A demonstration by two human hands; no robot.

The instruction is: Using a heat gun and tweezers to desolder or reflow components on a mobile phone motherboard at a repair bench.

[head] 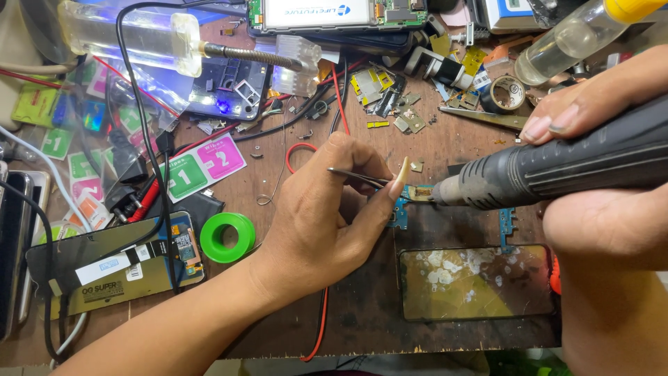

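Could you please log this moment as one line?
left hand: tweezers | right hand: hot-air tool | nozzle at circuit board

The circuit board (402,207) lies at frame centre on the workbench (362,306), between the left hand (327,216) and the hot-air nozzle (459,189). A phone panel (476,282) lies below it; a tape roll (227,237) lies to the left.

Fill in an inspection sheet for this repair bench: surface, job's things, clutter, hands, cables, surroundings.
Surface: worn wooden bench.
Job's things: small blue circuit board; tweezers; hot-air tool, nozzle at the board.
Clutter: green tape roll, phone back panel, clear bottle, stickers, metal scraps.
Hands: left hand pinches the tweezers; right hand grips the hot-air tool.
Cables: red wire; black cable.
Surroundings: nothing seen.
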